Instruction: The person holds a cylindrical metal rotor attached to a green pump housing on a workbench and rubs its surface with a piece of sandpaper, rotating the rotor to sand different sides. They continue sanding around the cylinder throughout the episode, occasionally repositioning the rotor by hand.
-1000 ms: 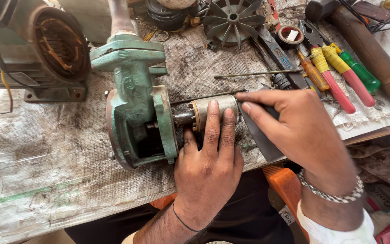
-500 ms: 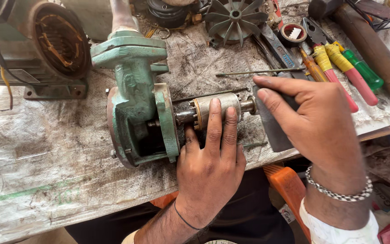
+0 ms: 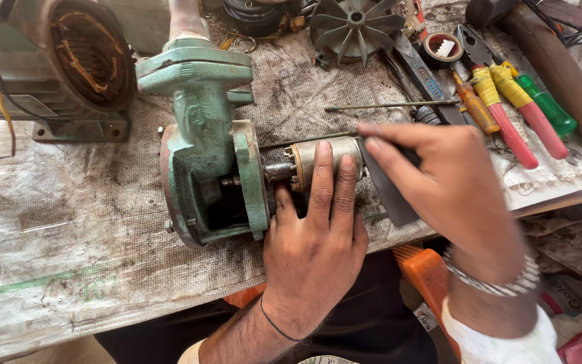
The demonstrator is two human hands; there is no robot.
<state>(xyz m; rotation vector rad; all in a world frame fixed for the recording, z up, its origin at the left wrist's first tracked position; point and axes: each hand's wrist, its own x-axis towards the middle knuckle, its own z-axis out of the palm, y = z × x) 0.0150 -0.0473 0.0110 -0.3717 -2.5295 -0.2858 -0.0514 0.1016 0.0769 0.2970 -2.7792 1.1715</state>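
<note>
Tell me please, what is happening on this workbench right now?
A person is working on a green pump body that lies on a dirty cloth-covered bench. The left hand lies over the metal rotor sticking out of the pump, its fingers pressed on it. The right hand holds a dark grey sheet, maybe abrasive paper, against the rotor's end. An open motor housing stands at the back left; a fan wheel and screwdrivers lie behind.
</note>
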